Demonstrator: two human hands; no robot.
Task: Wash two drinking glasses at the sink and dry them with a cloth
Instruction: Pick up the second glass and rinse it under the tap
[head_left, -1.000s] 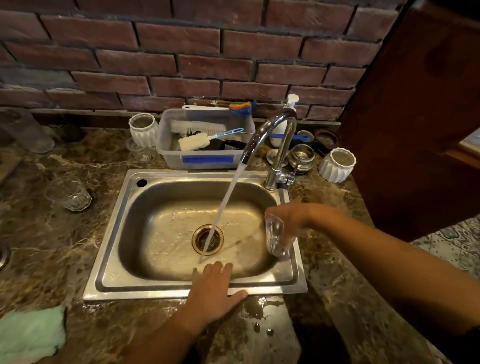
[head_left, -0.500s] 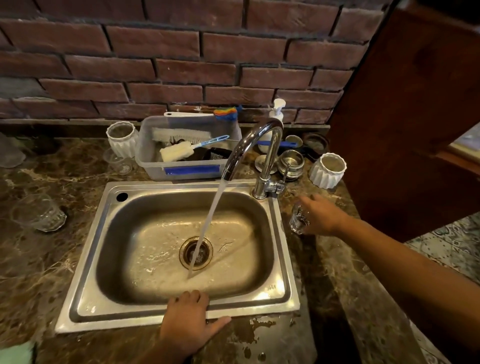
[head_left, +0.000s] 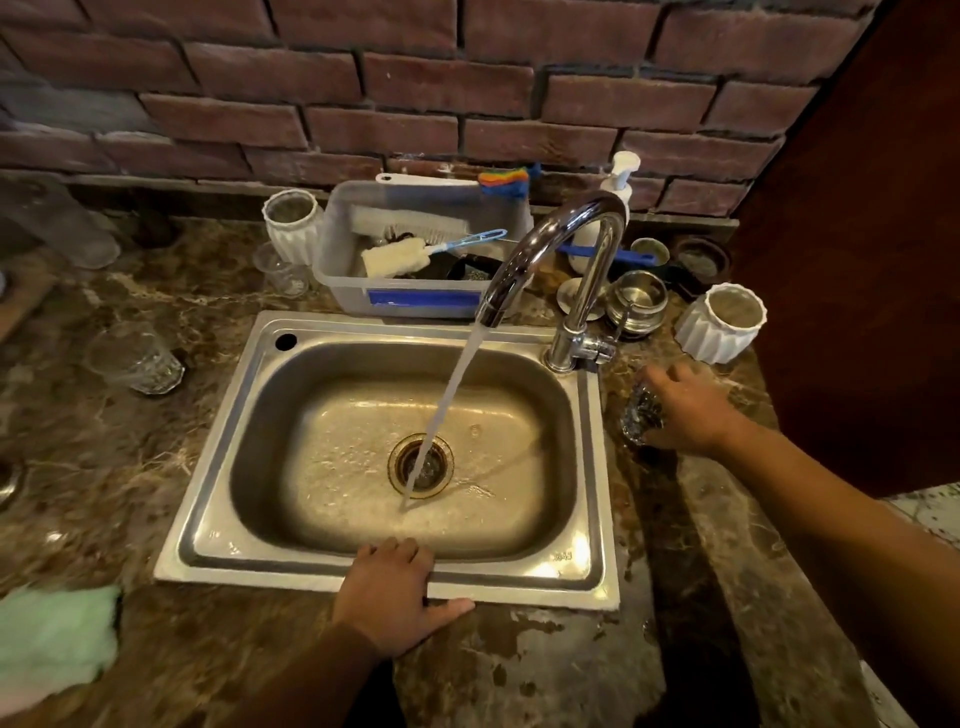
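**Two glasses on the counter, tap running**

Green cloth (head_left: 52, 639) lies at the near-left edge of the counter (head_left: 156, 467). Left hand (head_left: 387, 592) rests flat on the front rim of the sink (head_left: 218, 551), grip released, holding nothing. Water from the faucet (head_left: 561, 244) runs into the drain.

Right hand (head_left: 685, 410) has its grip wrapped round the wet glass (head_left: 640, 415), which looks set down on the counter just right of the sink. Second glass (head_left: 137, 358) sits left of the sink, untouched.

Likely handling: both are rigid, fragile and slick when wet. Take them by the side wall, not the rim.

Far side:
- Plastic tub (head_left: 363, 291) holds brushes and a sponge wand.
- Left ribbed cup (head_left: 291, 228) and right ribbed cup (head_left: 722, 325) look empty.
- Steel cup (head_left: 636, 301): contents unclear.
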